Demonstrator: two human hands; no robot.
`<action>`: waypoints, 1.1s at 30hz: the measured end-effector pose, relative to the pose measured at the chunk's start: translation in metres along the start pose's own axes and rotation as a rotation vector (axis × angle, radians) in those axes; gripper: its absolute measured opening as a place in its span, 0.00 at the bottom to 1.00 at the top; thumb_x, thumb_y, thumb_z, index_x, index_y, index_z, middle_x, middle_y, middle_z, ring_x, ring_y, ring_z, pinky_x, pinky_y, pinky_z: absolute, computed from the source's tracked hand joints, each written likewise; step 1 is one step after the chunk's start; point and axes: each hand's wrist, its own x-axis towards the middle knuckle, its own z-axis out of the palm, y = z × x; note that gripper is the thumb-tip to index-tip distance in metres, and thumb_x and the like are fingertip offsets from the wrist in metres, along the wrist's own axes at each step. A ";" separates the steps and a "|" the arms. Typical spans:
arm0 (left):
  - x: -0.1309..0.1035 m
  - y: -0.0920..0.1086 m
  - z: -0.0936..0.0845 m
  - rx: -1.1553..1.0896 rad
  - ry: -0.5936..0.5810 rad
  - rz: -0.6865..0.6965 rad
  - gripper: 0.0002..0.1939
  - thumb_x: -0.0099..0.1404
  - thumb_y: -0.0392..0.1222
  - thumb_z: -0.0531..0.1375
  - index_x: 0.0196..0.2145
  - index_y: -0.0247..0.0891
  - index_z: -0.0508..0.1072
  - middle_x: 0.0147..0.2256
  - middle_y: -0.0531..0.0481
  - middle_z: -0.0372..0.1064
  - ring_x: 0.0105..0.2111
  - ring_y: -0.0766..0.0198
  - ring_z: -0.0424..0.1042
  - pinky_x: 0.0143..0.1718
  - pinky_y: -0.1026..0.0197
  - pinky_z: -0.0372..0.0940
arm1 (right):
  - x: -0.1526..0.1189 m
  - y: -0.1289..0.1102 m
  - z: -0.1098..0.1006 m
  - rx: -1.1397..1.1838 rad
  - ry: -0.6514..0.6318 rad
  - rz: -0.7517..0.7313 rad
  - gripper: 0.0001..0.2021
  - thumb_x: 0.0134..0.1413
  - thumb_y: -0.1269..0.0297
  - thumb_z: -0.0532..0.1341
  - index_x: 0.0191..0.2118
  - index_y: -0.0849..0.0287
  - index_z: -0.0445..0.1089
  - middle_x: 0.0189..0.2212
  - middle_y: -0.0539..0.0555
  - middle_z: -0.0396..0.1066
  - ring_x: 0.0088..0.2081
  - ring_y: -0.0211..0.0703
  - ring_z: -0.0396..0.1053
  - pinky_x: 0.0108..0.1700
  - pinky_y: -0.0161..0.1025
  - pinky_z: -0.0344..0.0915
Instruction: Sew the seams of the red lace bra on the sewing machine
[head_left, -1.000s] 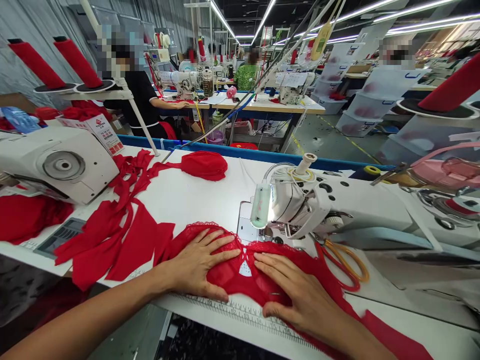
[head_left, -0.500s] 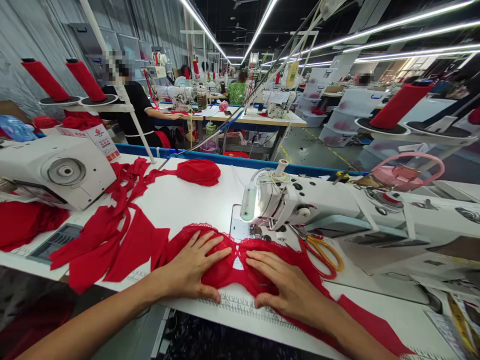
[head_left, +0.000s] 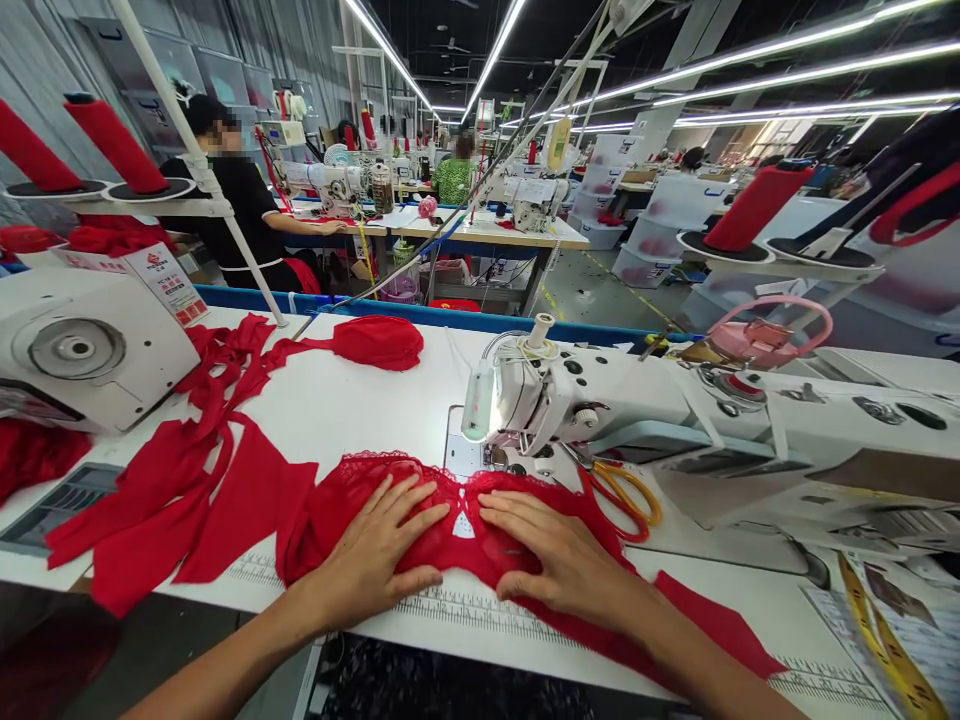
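In the head view, a red lace bra lies spread on the white table toward six o'clock. Taking its centre as the dial, the left hand rests flat over it at nine o'clock and the right hand at three, fingers extended, thumbs held wide, neither gripping. The sewing machine stands at one o'clock; whether its foot touches the lace is hard to tell. Scissors lie near three o'clock, red fabric pieces at nine, a ruler scale at six.
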 end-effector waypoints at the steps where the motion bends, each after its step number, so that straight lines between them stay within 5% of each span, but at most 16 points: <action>1: -0.001 -0.002 -0.001 0.002 -0.008 -0.004 0.35 0.70 0.59 0.57 0.69 0.52 0.51 0.69 0.47 0.49 0.69 0.45 0.47 0.66 0.31 0.46 | -0.001 0.001 -0.001 0.006 -0.013 0.003 0.40 0.54 0.37 0.64 0.68 0.49 0.57 0.67 0.57 0.56 0.67 0.58 0.52 0.64 0.59 0.56; 6: 0.001 0.002 -0.010 -0.038 0.039 -0.033 0.28 0.74 0.51 0.53 0.68 0.49 0.52 0.66 0.47 0.55 0.67 0.49 0.52 0.67 0.37 0.49 | -0.003 -0.001 -0.004 0.009 -0.008 0.000 0.40 0.53 0.39 0.65 0.67 0.48 0.57 0.67 0.56 0.55 0.67 0.58 0.53 0.64 0.59 0.58; 10: 0.017 0.014 -0.016 -0.125 0.244 0.020 0.15 0.76 0.42 0.51 0.57 0.41 0.66 0.54 0.44 0.70 0.56 0.55 0.69 0.58 0.48 0.67 | 0.006 -0.010 -0.005 0.007 0.159 -0.130 0.22 0.65 0.55 0.62 0.62 0.50 0.65 0.60 0.55 0.67 0.62 0.50 0.62 0.61 0.50 0.64; 13: 0.031 0.020 -0.014 -0.145 0.260 0.152 0.11 0.75 0.37 0.50 0.50 0.38 0.69 0.49 0.43 0.72 0.50 0.59 0.72 0.53 0.55 0.71 | 0.017 -0.014 -0.001 -0.018 0.250 -0.190 0.15 0.67 0.63 0.59 0.56 0.54 0.69 0.55 0.55 0.71 0.58 0.48 0.66 0.57 0.46 0.67; 17: 0.030 0.015 -0.001 -0.088 0.169 0.103 0.10 0.74 0.41 0.53 0.49 0.36 0.67 0.56 0.38 0.67 0.60 0.52 0.65 0.63 0.41 0.60 | 0.023 -0.011 0.006 -0.113 0.183 -0.105 0.21 0.62 0.55 0.64 0.57 0.57 0.68 0.61 0.60 0.65 0.61 0.56 0.62 0.54 0.50 0.71; 20: 0.022 0.009 0.008 -0.051 0.117 0.017 0.18 0.74 0.46 0.54 0.57 0.37 0.63 0.62 0.38 0.62 0.64 0.49 0.58 0.66 0.33 0.51 | 0.020 -0.008 0.005 -0.118 0.109 -0.043 0.26 0.61 0.48 0.63 0.59 0.58 0.66 0.64 0.60 0.60 0.65 0.57 0.57 0.56 0.52 0.68; 24: 0.019 0.006 0.008 -0.006 0.023 -0.068 0.28 0.74 0.48 0.53 0.68 0.45 0.51 0.67 0.43 0.54 0.67 0.47 0.51 0.65 0.31 0.51 | 0.018 -0.006 -0.001 -0.088 0.033 0.002 0.33 0.58 0.41 0.63 0.62 0.56 0.64 0.66 0.59 0.57 0.66 0.57 0.54 0.57 0.53 0.68; 33: 0.021 0.008 0.003 0.079 -0.029 -0.039 0.23 0.75 0.45 0.51 0.66 0.59 0.57 0.68 0.47 0.49 0.68 0.43 0.49 0.61 0.29 0.55 | 0.020 -0.011 -0.009 -0.042 -0.048 0.092 0.35 0.57 0.40 0.62 0.65 0.54 0.61 0.68 0.57 0.54 0.67 0.57 0.51 0.59 0.54 0.63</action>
